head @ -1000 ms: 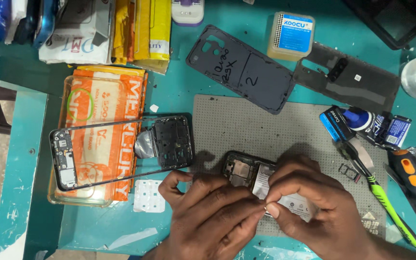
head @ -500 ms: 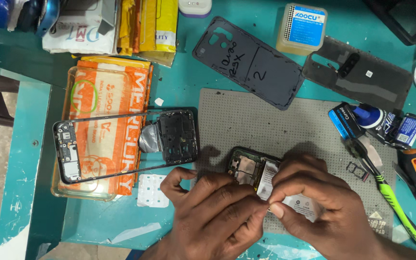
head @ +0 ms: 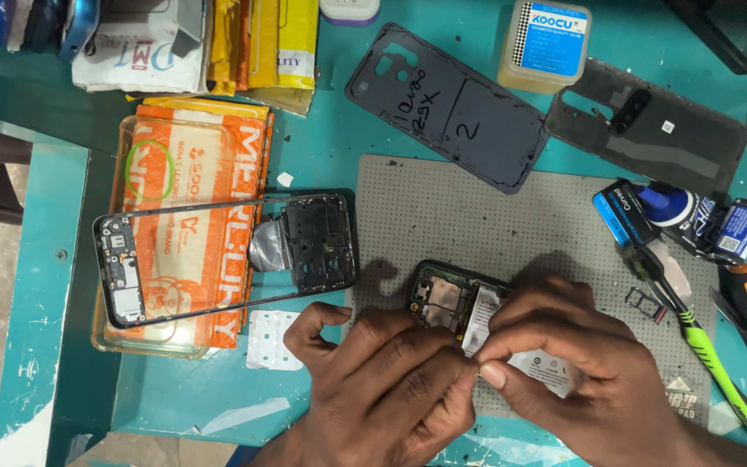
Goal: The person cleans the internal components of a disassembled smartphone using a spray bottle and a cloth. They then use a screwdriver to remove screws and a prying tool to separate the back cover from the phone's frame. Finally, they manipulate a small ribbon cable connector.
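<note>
— Where is the phone [head: 444,298]?

— Low in the frame, right of centre, on the grey mat [head: 512,216] that lies on the teal counter [head: 322,164]. It is opened, board and battery showing, and both hands partly cover it.

— And the hands?

— The left hand [head: 391,389] and right hand [head: 564,372] meet fingertip to fingertip over the battery, each pinching at the phone. A bare phone frame [head: 226,255] lies at centre left on an orange packet [head: 192,199]; a green brush [head: 711,355] lies at the right.

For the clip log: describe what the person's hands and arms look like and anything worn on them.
Both the left hand and the right hand are bare: no gloves, rings, watch or sleeves show. Nails are short and unpainted. Only the wrists are in frame.
</note>
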